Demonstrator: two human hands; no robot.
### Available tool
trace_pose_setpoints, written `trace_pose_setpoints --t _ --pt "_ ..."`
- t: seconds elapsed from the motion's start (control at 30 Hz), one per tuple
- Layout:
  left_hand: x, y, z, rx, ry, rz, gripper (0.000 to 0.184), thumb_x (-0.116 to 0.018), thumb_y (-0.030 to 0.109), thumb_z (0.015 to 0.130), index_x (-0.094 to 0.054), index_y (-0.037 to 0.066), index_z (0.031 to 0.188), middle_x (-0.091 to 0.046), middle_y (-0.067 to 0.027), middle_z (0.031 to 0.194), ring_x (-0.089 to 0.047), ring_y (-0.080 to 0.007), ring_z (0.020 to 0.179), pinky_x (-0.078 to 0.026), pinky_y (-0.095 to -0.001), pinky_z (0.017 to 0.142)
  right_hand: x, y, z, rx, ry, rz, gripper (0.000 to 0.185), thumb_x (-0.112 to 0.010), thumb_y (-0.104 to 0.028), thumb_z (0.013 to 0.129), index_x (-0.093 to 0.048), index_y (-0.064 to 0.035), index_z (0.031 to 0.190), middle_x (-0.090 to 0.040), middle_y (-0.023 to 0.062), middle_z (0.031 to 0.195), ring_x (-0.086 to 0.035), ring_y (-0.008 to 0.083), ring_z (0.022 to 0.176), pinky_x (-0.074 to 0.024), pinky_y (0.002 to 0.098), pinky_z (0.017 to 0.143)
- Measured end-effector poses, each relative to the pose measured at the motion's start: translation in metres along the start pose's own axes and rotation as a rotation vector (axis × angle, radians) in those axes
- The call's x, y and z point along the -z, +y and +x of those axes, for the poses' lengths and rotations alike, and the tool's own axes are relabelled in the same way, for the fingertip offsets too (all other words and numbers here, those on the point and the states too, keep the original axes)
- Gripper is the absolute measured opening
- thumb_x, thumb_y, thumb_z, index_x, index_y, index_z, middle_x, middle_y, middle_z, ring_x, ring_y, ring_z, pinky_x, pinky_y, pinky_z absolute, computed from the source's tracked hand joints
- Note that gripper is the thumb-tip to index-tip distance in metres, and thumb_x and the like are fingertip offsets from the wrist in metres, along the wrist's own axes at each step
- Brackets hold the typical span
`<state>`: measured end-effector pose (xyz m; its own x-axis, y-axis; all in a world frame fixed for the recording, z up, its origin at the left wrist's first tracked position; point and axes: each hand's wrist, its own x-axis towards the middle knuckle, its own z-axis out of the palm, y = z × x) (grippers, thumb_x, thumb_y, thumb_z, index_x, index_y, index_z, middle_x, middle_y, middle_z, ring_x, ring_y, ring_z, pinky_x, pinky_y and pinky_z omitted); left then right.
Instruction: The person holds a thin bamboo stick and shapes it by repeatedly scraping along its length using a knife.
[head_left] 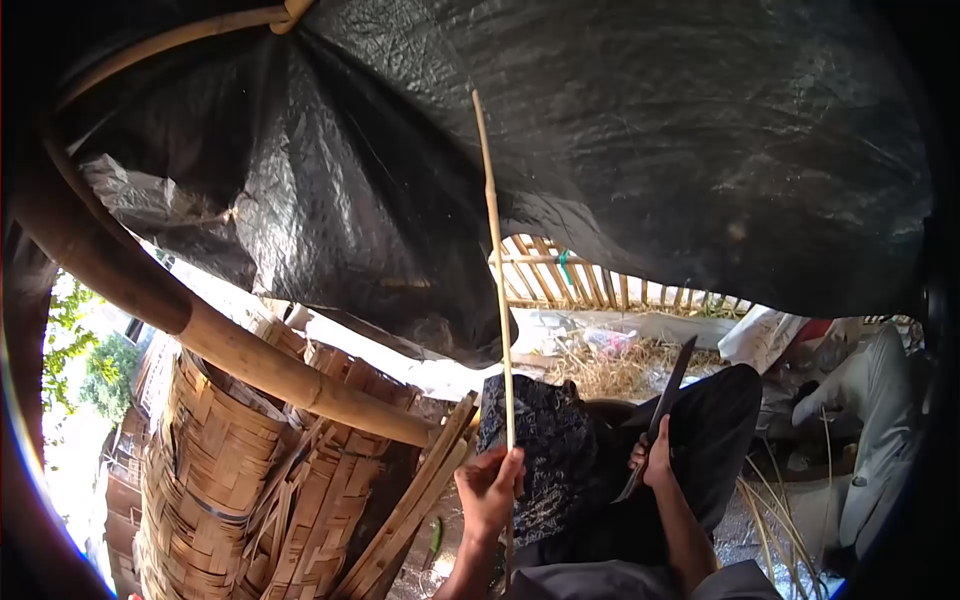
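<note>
My left hand (487, 490) is closed around the lower part of a long, thin bamboo strip (502, 290). The strip stands nearly upright and its tip reaches up in front of the black plastic sheeting. My right hand (655, 456) grips a long dark-bladed knife (675, 380), its blade angled up and to the right. A dark patterned cloth (540, 420) lies over my leg between the two hands. The knife and the strip are apart.
Rolled woven bamboo mats (215, 440) and split bamboo slats (410, 500) stand at left under a thick bamboo pole (260, 365). Black plastic sheeting (680, 150) hangs overhead. Thin strips (775, 520) lie at right, near another person's light-trousered leg (885, 440). Behind is a bamboo fence (600, 285).
</note>
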<state>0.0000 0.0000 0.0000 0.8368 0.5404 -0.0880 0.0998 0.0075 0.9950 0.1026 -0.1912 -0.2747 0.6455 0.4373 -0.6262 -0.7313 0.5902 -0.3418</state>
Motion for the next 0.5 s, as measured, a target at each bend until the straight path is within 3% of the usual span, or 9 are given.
trace_pose_setpoints --t 0.2,0.3,0.4,0.5 --pt "-0.013 0.001 0.004 -0.104 -0.024 0.1 0.015 -0.065 0.01 0.08 -0.059 -0.004 0.081 -0.056 -0.0012 0.058 -0.049 -0.005 0.049 -0.037 -0.0181 0.044 -0.006 -0.005 -0.007 -0.009 -0.027 0.048 0.068 -0.036 -0.081 0.067 -0.038 -0.0142 0.059 -0.036 0.0013 0.044 -0.036 0.0181 0.033 -0.0346 0.0345 0.04" --pt "-0.017 -0.015 0.013 -0.01 -0.054 0.156 0.016 -0.065 0.011 0.08 -0.057 -0.004 0.08 -0.056 -0.0019 0.058 -0.049 -0.0053 0.049 -0.038 -0.0188 0.045 -0.021 -0.006 -0.023 -0.006 -0.004 -0.09 0.057 -0.05 -0.065 0.076 -0.042 -0.0099 0.063 -0.034 0.0002 0.045 -0.033 0.0137 0.032 -0.0325 0.0307 0.037" --pt "-0.025 -0.039 0.017 0.002 -0.08 0.123 0.019 -0.064 0.012 0.081 -0.059 -0.006 0.081 -0.054 -0.0028 0.055 -0.049 -0.0058 0.046 -0.035 -0.02 0.042 -0.061 -0.016 -0.052 0.142 -0.098 -0.285 0.037 -0.056 -0.037 0.086 -0.056 -0.0003 0.078 -0.032 -0.0014 0.046 -0.031 0.0095 0.033 -0.0296 0.029 0.036" --pt "-0.032 -0.047 0.009 0.087 -0.11 0.147 0.02 -0.062 0.013 0.082 -0.061 -0.007 0.083 -0.054 -0.0036 0.054 -0.049 -0.0068 0.045 -0.035 -0.0204 0.04 -0.095 -0.024 -0.07 0.183 -0.312 -0.314 0.04 -0.05 -0.037 0.089 -0.056 0.0017 0.099 -0.033 -0.001 0.05 -0.03 0.0091 0.035 -0.0291 0.0277 0.038"
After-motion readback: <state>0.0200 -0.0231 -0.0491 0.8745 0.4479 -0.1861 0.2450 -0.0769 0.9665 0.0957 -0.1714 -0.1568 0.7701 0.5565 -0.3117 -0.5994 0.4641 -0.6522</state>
